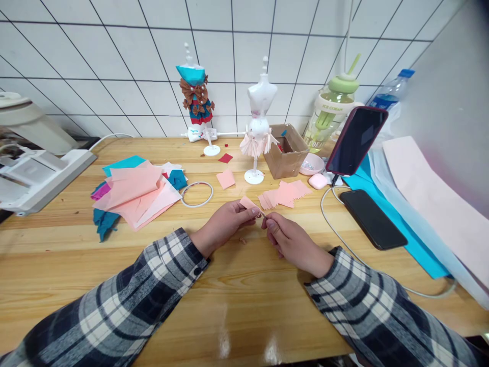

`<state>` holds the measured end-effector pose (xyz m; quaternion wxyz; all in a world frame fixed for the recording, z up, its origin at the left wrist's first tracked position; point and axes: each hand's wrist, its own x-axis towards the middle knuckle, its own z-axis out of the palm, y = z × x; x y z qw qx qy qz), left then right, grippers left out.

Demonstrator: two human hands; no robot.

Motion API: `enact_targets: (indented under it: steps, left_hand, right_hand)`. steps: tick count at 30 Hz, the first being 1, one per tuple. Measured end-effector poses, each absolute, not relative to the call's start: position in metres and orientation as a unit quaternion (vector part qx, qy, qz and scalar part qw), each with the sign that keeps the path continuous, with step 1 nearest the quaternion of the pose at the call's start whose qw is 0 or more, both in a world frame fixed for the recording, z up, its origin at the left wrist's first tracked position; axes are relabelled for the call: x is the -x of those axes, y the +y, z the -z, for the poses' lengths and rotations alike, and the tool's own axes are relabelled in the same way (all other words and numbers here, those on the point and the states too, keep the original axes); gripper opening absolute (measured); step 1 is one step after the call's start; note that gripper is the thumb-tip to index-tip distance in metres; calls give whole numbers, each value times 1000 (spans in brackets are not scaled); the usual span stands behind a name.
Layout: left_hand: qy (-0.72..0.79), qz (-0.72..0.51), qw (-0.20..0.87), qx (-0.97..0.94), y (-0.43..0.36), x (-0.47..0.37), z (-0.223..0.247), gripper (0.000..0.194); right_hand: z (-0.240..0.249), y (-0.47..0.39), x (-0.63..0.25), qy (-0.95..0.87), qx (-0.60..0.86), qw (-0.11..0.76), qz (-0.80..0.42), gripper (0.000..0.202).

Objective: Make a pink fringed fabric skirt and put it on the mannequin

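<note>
Apparently half-done: a pink piece (249, 203) is pinched by the left hand (229, 220), a slim object (263, 214) at its end by the right hand (293, 241); just beyond the fingers (275, 227), spare pieces (284, 193) are left loose; farther off, the white mannequin (260, 125) is skirted, its upper half bare.

Lighting: bright, diffuse. Glare is reflected off the tabletop (244, 306), lower centre. Soft shadows are cast beneath left hand (224, 224) and right hand (294, 242). Tiled wall (168, 15): lines skewed, upper left.
</note>
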<state>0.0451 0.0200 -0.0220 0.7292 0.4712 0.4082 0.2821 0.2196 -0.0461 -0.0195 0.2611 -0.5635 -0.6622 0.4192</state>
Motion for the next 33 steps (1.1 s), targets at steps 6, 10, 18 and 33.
enact_targets:
  steps: [6,10,18,33]
  left_hand:
    - [405,-285,733,-467,20,-45,20,32]
    - [408,-282,732,-467,20,-45,22,31]
    - [411,-274,728,-475,20,-44,22,30]
    - [405,-276,739,-462,20,-44,21,27]
  right_hand:
    - [19,-46,-220,-665,565,261,-413,31]
    - [18,-45,-221,-669,565,257,-410,32]
    - [16,-45,-220,-663,562,260,-421,32]
    - [18,-44,-220,-670,564,255,-409,31]
